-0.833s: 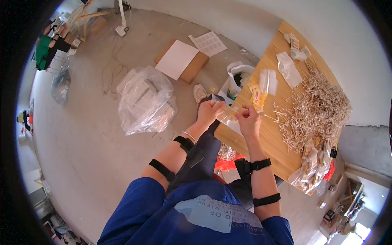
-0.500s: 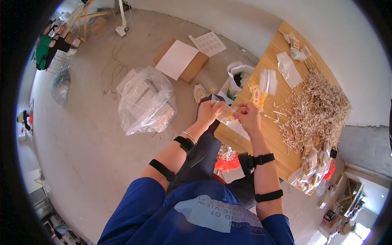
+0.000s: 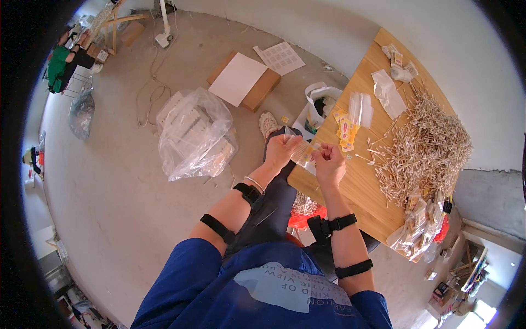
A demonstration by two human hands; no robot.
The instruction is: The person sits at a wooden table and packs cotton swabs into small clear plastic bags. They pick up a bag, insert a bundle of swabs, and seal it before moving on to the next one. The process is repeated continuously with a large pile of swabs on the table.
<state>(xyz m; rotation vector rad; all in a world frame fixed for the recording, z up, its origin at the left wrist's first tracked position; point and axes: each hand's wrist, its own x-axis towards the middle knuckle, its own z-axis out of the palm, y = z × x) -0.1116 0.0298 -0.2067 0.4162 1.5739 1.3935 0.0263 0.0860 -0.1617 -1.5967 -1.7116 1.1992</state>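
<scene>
My left hand [image 3: 281, 152] is closed on a thin see-through sheet [image 3: 301, 153] with small yellowish marks, held above my thigh at the table's near left corner. My right hand [image 3: 330, 166] is at the sheet's right edge, thumb and fingers pinched together; whatever is between those fingertips is too small to make out. Just beyond it, a few yellow printed cards [image 3: 346, 132] lie on the wooden table. Flat clear plastic sleeves [image 3: 360, 109] rest beside them. A big heap of cotton swabs [image 3: 427, 142] spreads over the table's right side.
A white bag-lined bin [image 3: 319, 107] stands left of the table. Filled small packets [image 3: 419, 225] sit at the near right table edge. On the floor are a large clear plastic bag [image 3: 197, 134] and a cardboard box [image 3: 262, 90]. Another person [image 3: 59, 68] sits far left.
My right hand has moved slightly left and down, away from the yellow cards, which now show more fully. The left hand and its sheet are nearly unmoved.
</scene>
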